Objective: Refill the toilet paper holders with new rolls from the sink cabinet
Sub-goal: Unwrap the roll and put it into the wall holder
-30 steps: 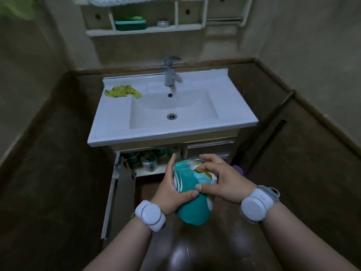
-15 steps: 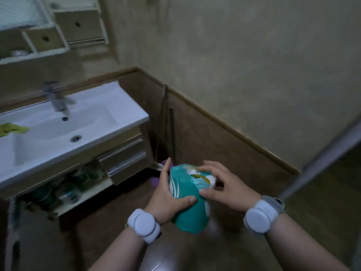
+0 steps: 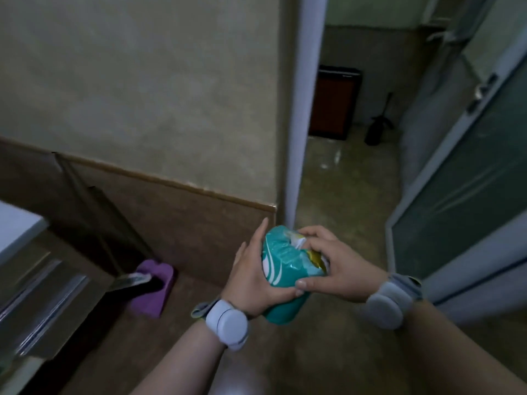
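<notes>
A toilet paper roll in a teal plastic wrapper [image 3: 282,269] is held upright in front of me, low in the middle of the head view. My left hand [image 3: 251,277] wraps around its left side and underside. My right hand [image 3: 328,263] grips its top right, fingers on the torn white and yellow end of the wrapper. The sink cabinet [image 3: 31,283] shows only as a corner with its drawer fronts at the far left. No toilet paper holder is in view.
A purple dustpan-like object [image 3: 154,289] with a dark handle leans at the wall base left of my hands. A white door frame post [image 3: 302,115] stands ahead. Beyond it are a dark bin [image 3: 333,104] and a toilet brush [image 3: 379,126]. A glass door [image 3: 462,195] stands open on the right.
The view has swung right, away from the sink toward the doorway. Both hands keep holding the wrapped roll in the same grip.
</notes>
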